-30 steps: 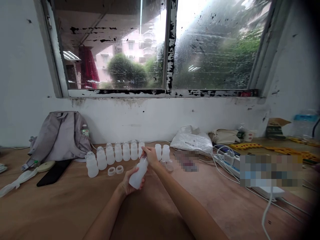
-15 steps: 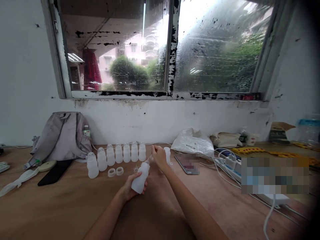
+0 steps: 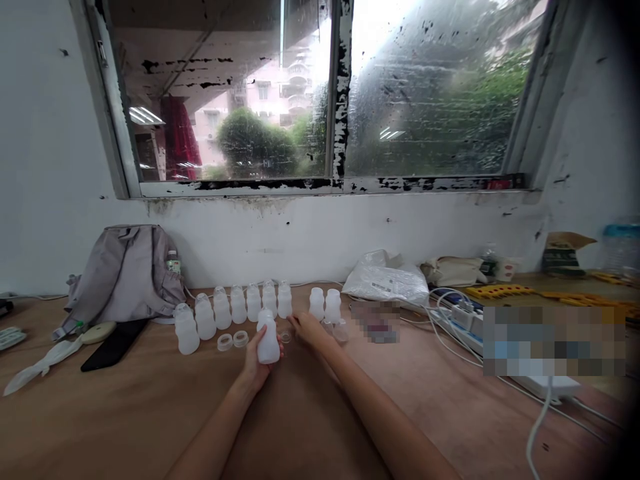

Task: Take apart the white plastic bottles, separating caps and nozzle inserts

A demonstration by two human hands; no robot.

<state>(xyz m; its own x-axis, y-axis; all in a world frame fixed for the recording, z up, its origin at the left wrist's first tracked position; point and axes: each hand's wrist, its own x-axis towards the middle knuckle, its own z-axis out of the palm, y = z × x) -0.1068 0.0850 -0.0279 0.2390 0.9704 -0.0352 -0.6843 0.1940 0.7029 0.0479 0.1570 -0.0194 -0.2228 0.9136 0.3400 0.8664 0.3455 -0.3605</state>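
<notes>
My left hand (image 3: 256, 357) is wrapped around a translucent white baby bottle (image 3: 269, 343), which stands nearly upright above the table. To the right of it, my right hand (image 3: 306, 330) reaches low with thumb and fingertips together; I cannot make out anything between them. A small clear ring-like piece (image 3: 285, 337) lies by those fingertips. Behind the hands runs a row of several capped baby bottles (image 3: 221, 310). Two clear collar rings (image 3: 233, 341) lie in front of that row. Beyond my right hand stand two uncapped bottles (image 3: 325, 305), with clear caps (image 3: 340, 330) in front.
A grey backpack (image 3: 127, 273) leans on the wall at left, near a black phone-like slab (image 3: 113, 345). At right are a white plastic bag (image 3: 385, 280), a phone (image 3: 377, 323), and a power strip (image 3: 547, 387) with loose cables.
My right hand has come down from the bottle's mouth to beside the table surface. The bottle in my left hand has moved left and up and turned from tilted to nearly upright.
</notes>
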